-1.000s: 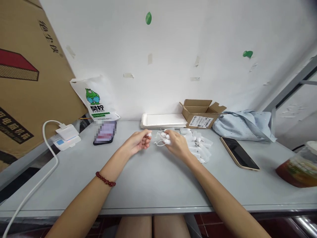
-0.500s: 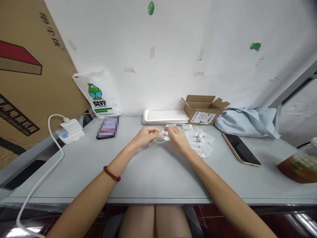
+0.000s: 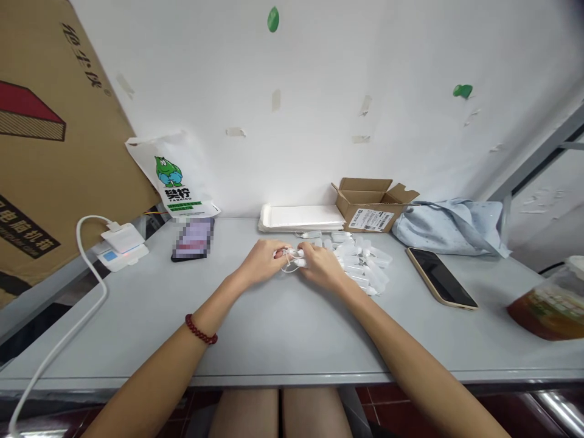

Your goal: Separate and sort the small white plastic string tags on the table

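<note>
Over the middle of the table, my left hand is closed, its fingertips pinching thin white cord loops. Facing it, my right hand is closed on small white-capped pieces joined to the cord. The fingers hide most of these pieces, so their full shape does not show. Right beside my right hand lies a loose pile of small clear plastic bottles, several with white tips. One more clear bottle lies behind my fingers.
White flat trays or sheets are stacked against the wall, beside an open cardboard box. To the right are a light blue bag, a phone and a drink cup. At left are another phone, a white charger and a big carton.
The view has shifted slightly. My left fingers have curled further around the cord and white pieces, and both hands have stayed close together over the same part of the table.
</note>
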Available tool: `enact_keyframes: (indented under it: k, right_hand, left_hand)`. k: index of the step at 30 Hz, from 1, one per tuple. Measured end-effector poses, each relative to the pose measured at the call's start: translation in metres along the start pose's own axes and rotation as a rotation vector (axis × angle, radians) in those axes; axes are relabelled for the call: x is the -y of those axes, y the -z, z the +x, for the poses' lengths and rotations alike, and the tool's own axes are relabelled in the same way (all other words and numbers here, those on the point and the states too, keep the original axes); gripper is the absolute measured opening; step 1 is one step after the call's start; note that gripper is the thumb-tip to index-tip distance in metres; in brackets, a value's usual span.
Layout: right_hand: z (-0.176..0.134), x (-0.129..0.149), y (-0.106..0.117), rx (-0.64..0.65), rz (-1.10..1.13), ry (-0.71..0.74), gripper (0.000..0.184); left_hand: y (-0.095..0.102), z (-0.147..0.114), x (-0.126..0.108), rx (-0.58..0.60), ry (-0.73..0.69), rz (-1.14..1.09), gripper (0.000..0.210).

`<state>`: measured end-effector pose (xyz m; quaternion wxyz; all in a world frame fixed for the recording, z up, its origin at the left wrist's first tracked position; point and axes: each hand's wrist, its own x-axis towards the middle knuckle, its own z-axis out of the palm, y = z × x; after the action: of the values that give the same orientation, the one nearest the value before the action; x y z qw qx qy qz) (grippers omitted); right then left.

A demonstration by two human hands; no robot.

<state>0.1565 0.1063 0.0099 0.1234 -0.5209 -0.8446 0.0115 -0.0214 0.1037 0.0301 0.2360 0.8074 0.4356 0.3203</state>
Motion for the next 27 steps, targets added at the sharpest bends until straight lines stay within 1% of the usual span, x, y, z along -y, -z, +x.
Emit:
enact_keyframes:
  k: [2, 10, 14, 17, 22, 25, 27]
  right_hand:
    - [0.0, 0.002, 0.0, 0.019, -0.011, 0.001, 0.033]
    - [0.0, 0.002, -0.004, 0.016, -0.036, 0.035, 0.031]
    - [0.0, 0.003, -0.006, 0.011, -0.039, 0.031, 0.029]
    - [0.0, 0.003, -0.008, -0.001, -0.042, 0.037, 0.028]
    - [0.0, 0.002, -0.011, -0.018, -0.046, 0.044, 0.026]
    - [0.0, 0.002, -0.011, -0.008, -0.037, 0.025, 0.027]
    - [0.001, 0.002, -0.01, -0.011, -0.034, 0.014, 0.027]
  left_hand:
    - [-0.001, 0.0, 0.002, 0.006, 0.023, -0.005, 0.026]
    - [-0.002, 0.002, 0.01, 0.035, 0.091, -0.039, 0.029]
    - [-0.002, 0.003, 0.015, 0.09, 0.111, -0.14, 0.032]
    - [-0.005, 0.004, 0.019, 0.105, 0.145, -0.226, 0.037]
    - [-0.014, 0.006, 0.022, 0.121, 0.269, -0.409, 0.042]
    - [-0.016, 0.006, 0.021, 0.097, 0.308, -0.398, 0.046]
    - [-0.013, 0.006, 0.02, 0.068, 0.285, -0.329, 0.047]
